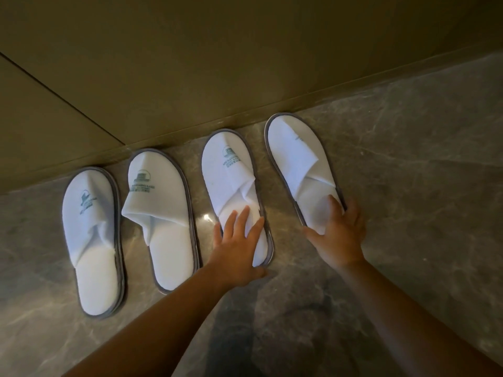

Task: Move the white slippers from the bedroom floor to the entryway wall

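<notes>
Several white slippers with grey rims lie side by side on the floor, toes against the wall [190,63]. At the left are the far-left slipper [91,235] and the second slipper [163,213]. My left hand [239,246] lies flat, fingers spread, on the heel of the third slipper [228,175]. My right hand [340,235] covers the heel of the right-most slipper [296,156], with its thumb on the left of the heel and its fingers over the right rim.
The floor [408,159] is polished grey marble that meets a dark olive wall along a slanted line. A vertical seam [62,99] runs down the wall panel at the left. More floor lies to the right of the slippers.
</notes>
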`<act>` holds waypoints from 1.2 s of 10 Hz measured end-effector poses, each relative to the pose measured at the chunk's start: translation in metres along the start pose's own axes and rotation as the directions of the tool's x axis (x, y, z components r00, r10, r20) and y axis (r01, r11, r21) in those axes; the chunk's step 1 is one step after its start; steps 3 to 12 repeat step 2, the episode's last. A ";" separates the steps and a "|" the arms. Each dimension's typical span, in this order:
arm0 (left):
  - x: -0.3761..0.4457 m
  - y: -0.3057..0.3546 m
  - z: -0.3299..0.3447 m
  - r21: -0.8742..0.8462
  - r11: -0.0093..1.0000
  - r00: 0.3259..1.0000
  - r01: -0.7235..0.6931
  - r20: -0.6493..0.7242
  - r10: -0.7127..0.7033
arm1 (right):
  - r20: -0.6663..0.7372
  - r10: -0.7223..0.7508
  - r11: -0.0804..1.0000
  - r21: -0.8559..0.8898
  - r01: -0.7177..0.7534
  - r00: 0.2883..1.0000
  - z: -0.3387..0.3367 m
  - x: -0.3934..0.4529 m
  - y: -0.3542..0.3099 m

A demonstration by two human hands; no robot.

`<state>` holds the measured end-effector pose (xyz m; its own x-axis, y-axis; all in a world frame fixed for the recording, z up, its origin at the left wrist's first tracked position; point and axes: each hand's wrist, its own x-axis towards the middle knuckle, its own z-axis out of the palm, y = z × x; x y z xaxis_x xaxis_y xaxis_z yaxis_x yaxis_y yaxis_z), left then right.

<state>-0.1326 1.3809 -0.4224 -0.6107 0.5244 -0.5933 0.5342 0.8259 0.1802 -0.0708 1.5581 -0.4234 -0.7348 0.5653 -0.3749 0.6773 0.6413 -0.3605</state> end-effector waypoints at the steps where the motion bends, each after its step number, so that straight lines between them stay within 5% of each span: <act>1: -0.018 0.004 -0.035 -0.065 0.996 0.999 -0.054 0.000 0.054 | -0.051 -0.198 0.977 0.073 0.201 0.979 -0.019 -0.011 -0.019; 2: -0.060 -0.002 -0.069 -0.289 0.953 0.989 -0.091 0.090 0.121 | -0.057 -0.492 0.823 0.295 0.486 0.868 -0.056 -0.056 -0.023; 12: -0.060 -0.002 -0.069 -0.289 0.953 0.989 -0.091 0.090 0.121 | -0.057 -0.492 0.823 0.295 0.486 0.868 -0.056 -0.056 -0.023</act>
